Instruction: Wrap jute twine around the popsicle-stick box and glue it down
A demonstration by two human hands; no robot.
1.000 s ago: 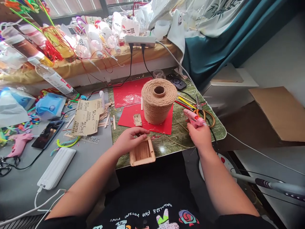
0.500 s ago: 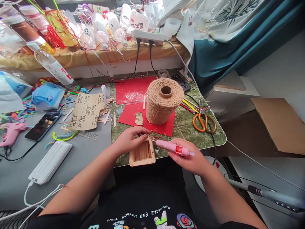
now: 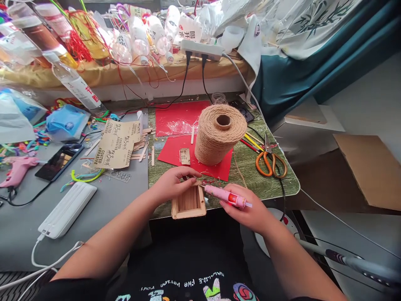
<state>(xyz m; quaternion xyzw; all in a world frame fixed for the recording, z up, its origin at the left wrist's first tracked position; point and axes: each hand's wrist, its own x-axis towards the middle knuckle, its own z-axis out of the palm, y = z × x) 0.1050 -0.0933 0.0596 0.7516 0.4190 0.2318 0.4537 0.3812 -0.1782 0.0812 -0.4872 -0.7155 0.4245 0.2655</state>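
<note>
The wooden box [image 3: 189, 215] lies partly under the left hand [image 3: 176, 182]

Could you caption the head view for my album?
The right hand holds a pink glue gun, tip at a wooden box beneath the left hand.

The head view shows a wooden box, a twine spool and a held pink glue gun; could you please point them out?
Wooden box [image 3: 189, 214], head view, on its near rim.
Twine spool [image 3: 215, 143], head view, on its wound side.
Pink glue gun [image 3: 222, 194], head view, on its body.
</note>
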